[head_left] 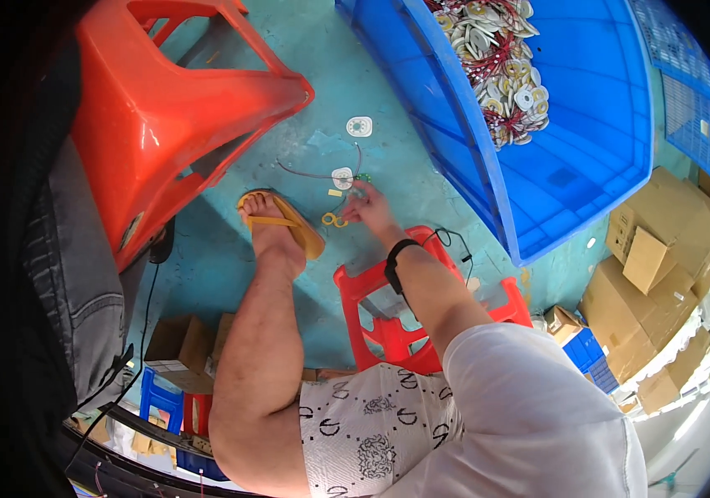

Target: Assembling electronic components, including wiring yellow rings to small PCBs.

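Observation:
My right hand [365, 206], with a black band on its wrist, reaches down toward the floor. Its fingers look apart and a little blurred, and nothing shows in them. Beside the fingertips lies a pair of scissors with yellow handle loops [335, 220]. Just beyond the hand is a white rounded part [342, 178] with thin dark wires and a small green piece [363, 178] beside it. A small yellow piece [335, 192] lies close by. Farther off rests another white rounded-square part [359, 126]. My left hand is out of sight.
A large blue bin [475, 158] holds a pile of white discs with red wires [504, 79]. One red stool [147, 108] stands at the upper left, another [359, 286] beneath my forearm. Another person's grey trouser leg [81, 282] is at the left. Cardboard boxes [637, 307] sit at the right.

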{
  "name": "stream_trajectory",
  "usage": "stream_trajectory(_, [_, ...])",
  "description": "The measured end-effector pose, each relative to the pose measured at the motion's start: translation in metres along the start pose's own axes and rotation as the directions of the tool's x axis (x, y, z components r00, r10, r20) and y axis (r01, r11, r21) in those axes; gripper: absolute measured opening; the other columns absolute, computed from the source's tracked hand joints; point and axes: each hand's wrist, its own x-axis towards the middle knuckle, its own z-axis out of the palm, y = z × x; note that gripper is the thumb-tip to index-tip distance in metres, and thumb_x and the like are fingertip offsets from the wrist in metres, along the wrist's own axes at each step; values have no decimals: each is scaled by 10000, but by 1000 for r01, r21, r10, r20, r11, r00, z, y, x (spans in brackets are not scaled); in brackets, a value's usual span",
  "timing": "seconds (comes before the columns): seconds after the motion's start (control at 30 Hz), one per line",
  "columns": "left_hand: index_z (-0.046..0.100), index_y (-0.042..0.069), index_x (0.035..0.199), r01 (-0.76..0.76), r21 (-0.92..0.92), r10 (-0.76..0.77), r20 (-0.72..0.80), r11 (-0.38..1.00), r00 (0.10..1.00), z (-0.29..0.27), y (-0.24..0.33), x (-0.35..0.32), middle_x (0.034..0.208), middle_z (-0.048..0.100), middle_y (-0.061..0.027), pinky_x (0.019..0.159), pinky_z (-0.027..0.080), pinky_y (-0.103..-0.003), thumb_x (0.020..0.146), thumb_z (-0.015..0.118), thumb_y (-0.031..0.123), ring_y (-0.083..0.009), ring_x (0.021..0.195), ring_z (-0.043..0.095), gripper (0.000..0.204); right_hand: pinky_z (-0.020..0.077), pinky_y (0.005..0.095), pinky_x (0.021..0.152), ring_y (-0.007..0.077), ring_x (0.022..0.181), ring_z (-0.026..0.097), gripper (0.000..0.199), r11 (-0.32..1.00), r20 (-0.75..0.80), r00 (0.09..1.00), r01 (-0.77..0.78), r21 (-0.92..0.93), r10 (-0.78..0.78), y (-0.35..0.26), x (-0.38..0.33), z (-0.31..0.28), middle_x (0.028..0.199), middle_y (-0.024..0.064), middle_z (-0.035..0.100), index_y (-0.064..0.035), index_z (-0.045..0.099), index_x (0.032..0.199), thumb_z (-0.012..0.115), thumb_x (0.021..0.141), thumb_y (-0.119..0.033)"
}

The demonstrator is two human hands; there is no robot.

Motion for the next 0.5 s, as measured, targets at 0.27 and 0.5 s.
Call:
stream_trajectory(0.27, [65, 44, 1601, 41, -25, -41, -24, 999, 999, 13, -3, 7, 1678, 71, -84, 1265, -11, -356, 1024, 234, 326, -253, 1552, 25, 664, 542, 364, 791, 180, 920, 692, 229, 933, 180, 978, -34, -358, 104, -61, 26, -30, 978, 52, 705, -51, 681, 1065, 562, 939, -199])
stream_trajectory(0.5, [114, 38, 1590, -90, -565, -196, -425, 820, 884, 109, -19, 53, 1674, 109, -94, 1268, 14, -338, 1047, 226, 291, -227, 1556, 33, 609, 571, 425, 759, 262, 907, 713, 284, 22, 440, 834, 473, -881, -332, -79, 47, 55, 1049, 120, 672, -77, 628, 1087, 677, 887, -272])
